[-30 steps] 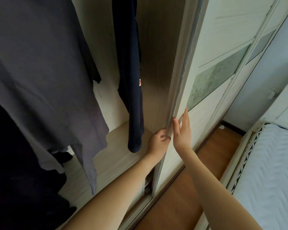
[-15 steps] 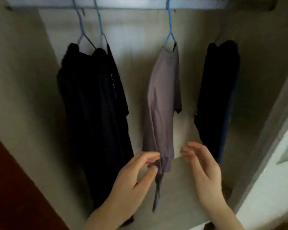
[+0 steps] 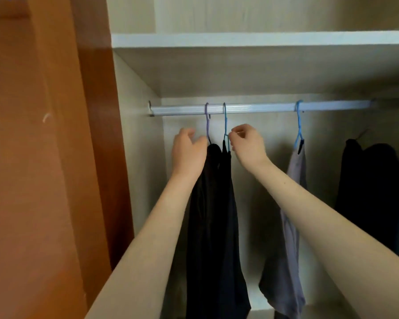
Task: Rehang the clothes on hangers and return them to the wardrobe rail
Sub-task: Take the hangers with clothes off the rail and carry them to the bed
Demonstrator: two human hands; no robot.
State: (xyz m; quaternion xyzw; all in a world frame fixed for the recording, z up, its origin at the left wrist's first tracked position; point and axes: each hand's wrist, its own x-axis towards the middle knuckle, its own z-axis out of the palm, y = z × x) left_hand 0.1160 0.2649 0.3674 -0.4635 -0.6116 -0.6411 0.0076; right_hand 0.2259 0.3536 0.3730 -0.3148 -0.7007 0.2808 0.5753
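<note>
A silver wardrobe rail (image 3: 258, 108) runs across the open wardrobe. At its left hang a purple hanger (image 3: 207, 122) and a blue hanger (image 3: 225, 125), each carrying a black garment (image 3: 217, 215). My left hand (image 3: 188, 153) is raised beside the purple hanger's neck, fingers curled at the shoulder of the leftmost garment; its grip is hidden. My right hand (image 3: 248, 143) pinches the neck of the blue hanger. Further right a grey T-shirt (image 3: 290, 215) hangs on a light-blue hanger (image 3: 298, 125), and another dark garment (image 3: 373, 192) hangs at the far right.
A white shelf (image 3: 263, 39) spans the wardrobe above the rail. An orange-brown wooden panel (image 3: 44, 157) stands close on the left. The wardrobe's pale side wall (image 3: 138, 157) is right beside my left hand.
My view has lifted from the garments' hems up to the rail. Both hands rose from near the grey T-shirt's hem to the necks of the two left hangers.
</note>
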